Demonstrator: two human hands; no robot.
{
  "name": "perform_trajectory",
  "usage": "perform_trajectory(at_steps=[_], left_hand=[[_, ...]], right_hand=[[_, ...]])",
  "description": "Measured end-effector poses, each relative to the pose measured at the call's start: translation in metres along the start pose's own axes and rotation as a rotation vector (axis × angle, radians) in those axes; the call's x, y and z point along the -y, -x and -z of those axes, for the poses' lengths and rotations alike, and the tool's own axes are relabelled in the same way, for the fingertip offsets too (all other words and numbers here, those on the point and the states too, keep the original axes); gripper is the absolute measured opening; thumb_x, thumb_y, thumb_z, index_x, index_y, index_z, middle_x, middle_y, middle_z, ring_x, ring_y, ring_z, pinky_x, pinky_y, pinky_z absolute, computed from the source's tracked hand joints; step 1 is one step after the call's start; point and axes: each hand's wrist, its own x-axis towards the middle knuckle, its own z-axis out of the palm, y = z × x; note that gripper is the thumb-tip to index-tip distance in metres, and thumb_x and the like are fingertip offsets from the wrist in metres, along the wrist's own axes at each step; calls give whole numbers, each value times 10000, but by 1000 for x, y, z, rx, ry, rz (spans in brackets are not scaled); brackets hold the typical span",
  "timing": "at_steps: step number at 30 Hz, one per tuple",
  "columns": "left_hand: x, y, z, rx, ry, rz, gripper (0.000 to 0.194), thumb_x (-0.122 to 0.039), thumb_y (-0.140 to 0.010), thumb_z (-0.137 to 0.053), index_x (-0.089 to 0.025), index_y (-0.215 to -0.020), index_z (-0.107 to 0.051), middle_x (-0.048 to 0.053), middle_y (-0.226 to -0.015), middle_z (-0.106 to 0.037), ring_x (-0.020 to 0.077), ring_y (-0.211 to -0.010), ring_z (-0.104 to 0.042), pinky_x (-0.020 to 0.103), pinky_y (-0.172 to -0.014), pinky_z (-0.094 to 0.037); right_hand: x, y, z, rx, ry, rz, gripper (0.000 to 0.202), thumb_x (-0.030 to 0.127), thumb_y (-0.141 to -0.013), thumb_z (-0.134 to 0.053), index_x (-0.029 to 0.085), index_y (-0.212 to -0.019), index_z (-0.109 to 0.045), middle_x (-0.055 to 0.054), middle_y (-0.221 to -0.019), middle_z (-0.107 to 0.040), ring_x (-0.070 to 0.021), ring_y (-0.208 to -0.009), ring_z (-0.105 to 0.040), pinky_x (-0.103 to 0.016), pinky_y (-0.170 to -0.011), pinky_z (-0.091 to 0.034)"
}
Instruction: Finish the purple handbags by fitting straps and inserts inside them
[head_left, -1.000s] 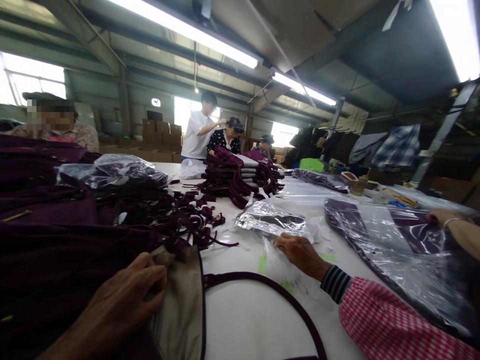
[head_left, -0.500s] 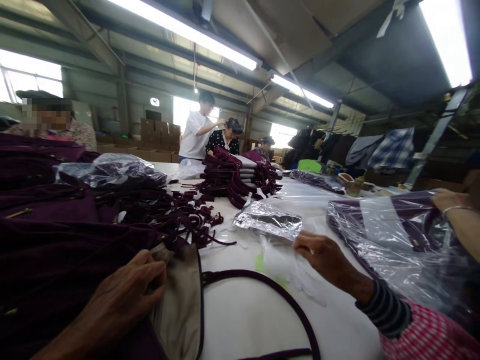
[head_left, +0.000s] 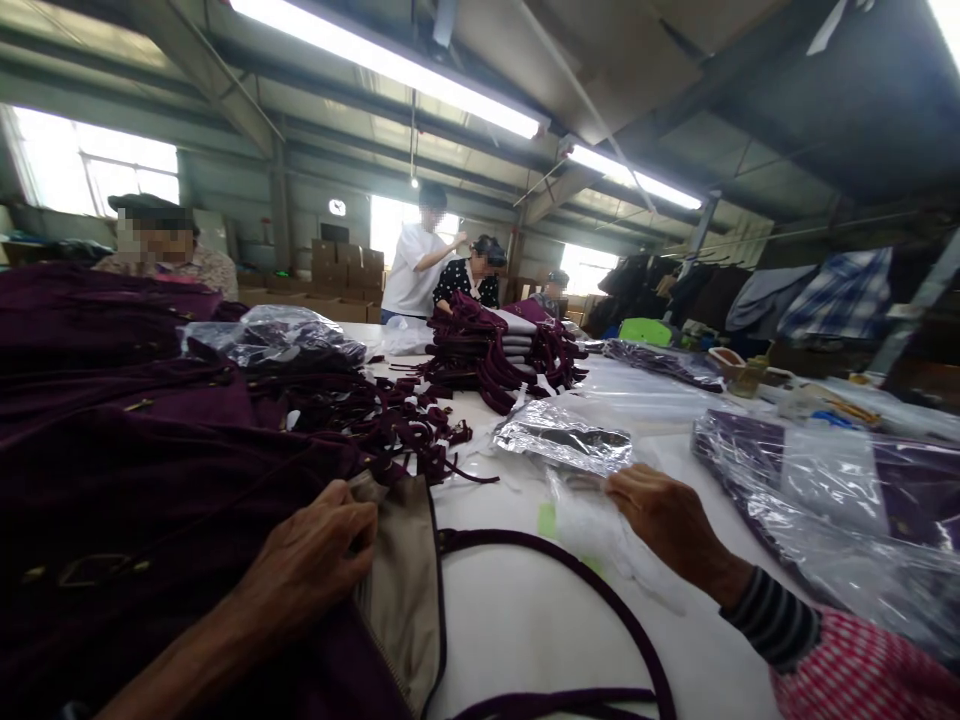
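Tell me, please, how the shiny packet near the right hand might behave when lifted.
The shiny packet is probably floppy, as its wrapping looks creased. It may feel slippery, given the gloss, and fairly light, looking so thin.

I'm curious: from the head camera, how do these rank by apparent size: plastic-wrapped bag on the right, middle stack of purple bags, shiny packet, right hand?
1. Plastic-wrapped bag, even cut off by the frame
2. Stack of purple bags
3. Shiny packet and right hand: too alike to rank

Ceiling tubes and blown-out windows give uneven light, glare streaks the shiny packet, and the purple bag seems sunk in shadow.
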Motion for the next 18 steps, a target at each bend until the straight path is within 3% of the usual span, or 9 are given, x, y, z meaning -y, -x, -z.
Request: perform_trajectory(at_steps=[3,7,8,12,14,16,18], left_hand=[[-1,0,1,-6,-4,5,139,-212,-845,-458,-203,-756,-564,-2,-880,-520,149,-764,-557,293,-697,-355],[2,0,-2,-17,13,-22,153,-250,-855,-449,-210,-761,-563,-5,-874,-529,149,-756,-547,290,-693,-358],[3,0,-3,-27,12,-29,150,-252,-852,-451,-213,-766,-567,-5,-877,-533,151,-760,-547,290,-693,-359],[6,0,-4,-50,30,-18,149,-252,-854,-459,-214,-769,-575,-6,-875,-532,155,-767,-545,285,-689,-355],[5,-1,-2,-22,43,-5,135,-239,-841,-476,-209,-761,-581,-5,-865,-525,156,-766,-544,283,-692,-351],[3,-1,1,-9,34,8,121,-218,-827,-486,-205,-761,-586,-1,-861,-519,160,-771,-545,284,-692,-344],[0,-1,4,-11,19,15,114,-202,-824,-489,-203,-764,-586,4,-868,-514,163,-781,-546,286,-695,-338]], right_hand=[[-3,-14,7,-40,-64,2,281,204,-968,-488,187,-786,-701,-72,-763,-692,-206,-741,-638,-289,-642,-417],[-9,-30,28,-391,-288,-42,219,297,-972,-548,190,-877,-714,-78,-873,-726,-208,-764,-651,-315,-705,-489],[-8,-31,30,-430,-329,-54,210,308,-968,-562,192,-880,-713,-77,-887,-730,-208,-772,-655,-317,-715,-497],[21,-23,22,-190,-502,38,224,257,-973,-555,190,-809,-693,-47,-787,-706,-188,-730,-647,-294,-688,-488],[47,-15,13,-165,-576,67,214,221,-988,-538,182,-830,-677,-45,-783,-681,-173,-737,-626,-279,-689,-469],[76,-9,5,-148,-581,172,241,185,-1013,-485,174,-853,-665,-53,-802,-661,-168,-764,-599,-275,-703,-447],[100,-7,-4,-37,-520,320,295,142,-1018,-434,169,-820,-651,-58,-795,-649,-169,-761,-573,-277,-689,-420]])
